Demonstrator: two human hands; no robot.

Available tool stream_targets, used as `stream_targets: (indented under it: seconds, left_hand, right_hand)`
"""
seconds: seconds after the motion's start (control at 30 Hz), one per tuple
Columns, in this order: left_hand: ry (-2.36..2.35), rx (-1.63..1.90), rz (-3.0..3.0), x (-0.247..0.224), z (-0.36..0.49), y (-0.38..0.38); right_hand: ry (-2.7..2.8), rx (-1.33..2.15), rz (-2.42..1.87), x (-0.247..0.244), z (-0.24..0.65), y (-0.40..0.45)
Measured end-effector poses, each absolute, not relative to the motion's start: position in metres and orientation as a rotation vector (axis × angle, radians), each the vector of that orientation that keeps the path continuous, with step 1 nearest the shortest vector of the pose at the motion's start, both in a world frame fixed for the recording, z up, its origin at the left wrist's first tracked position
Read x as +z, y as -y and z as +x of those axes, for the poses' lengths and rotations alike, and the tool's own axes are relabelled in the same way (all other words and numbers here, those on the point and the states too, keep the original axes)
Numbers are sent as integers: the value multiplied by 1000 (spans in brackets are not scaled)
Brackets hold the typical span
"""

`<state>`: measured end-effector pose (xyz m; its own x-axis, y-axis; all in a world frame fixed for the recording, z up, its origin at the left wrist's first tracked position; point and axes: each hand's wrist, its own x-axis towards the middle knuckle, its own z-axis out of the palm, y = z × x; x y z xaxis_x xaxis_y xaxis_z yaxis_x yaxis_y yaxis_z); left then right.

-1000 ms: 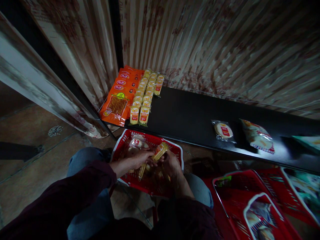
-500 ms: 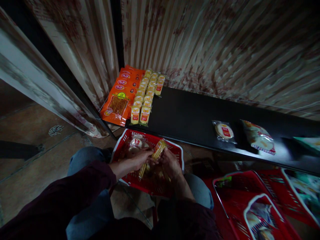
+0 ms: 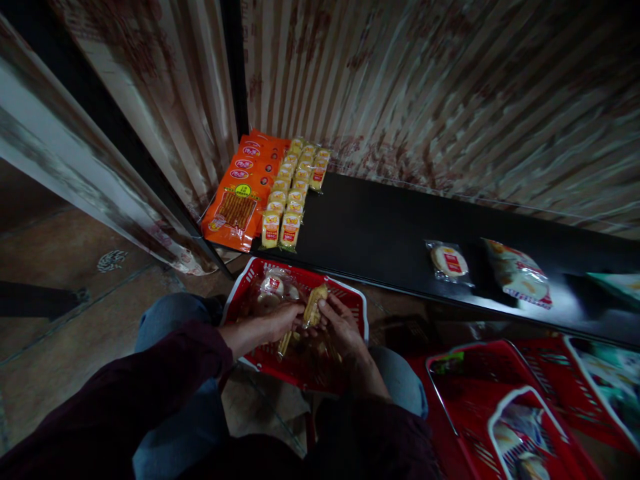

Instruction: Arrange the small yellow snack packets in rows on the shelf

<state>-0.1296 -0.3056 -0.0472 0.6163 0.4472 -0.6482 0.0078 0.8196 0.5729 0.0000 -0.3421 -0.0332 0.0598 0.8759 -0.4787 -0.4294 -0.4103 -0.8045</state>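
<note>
Over the red basket point(image 3: 295, 377) between my knees, I hold a small clear-wrapped yellow pastry point(image 3: 314, 307) upright. My left hand point(image 3: 286, 321) is closed at its lower left side. My right hand point(image 3: 344, 327) pinches its right side with thumb and fingers. Inside the basket lie round white wrapped cakes point(image 3: 273, 285) and more yellow wrapped pastries point(image 3: 284, 343), partly hidden by my hands. On the shelf above stand rows of similar yellow packs point(image 3: 290, 230), beside overlapping orange snack bags point(image 3: 235, 207).
The black shelf point(image 3: 370, 213) runs to the right, with a round wrapped cake point(image 3: 449, 261) and a white-and-red bag point(image 3: 520, 277) on it. More red baskets point(image 3: 470, 393) holding packages stand on the floor at right. A pleated curtain point(image 3: 400, 87) hangs behind.
The yellow pastry has been turned in my hands: its red label no longer shows and it stands more upright. My right fingers have shifted along its side.
</note>
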Motion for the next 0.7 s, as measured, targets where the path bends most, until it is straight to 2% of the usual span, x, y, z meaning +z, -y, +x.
stream_targets:
  seconds: [0.33,0.7]
  left_hand:
    - [-956,344,482,-55,-129,304]
    - [-894,401,450,-51,-131,302]
  right_hand:
    - [615,1436,-1423,-49,6,342]
    - [519,1481,-1426,-49,4,342]
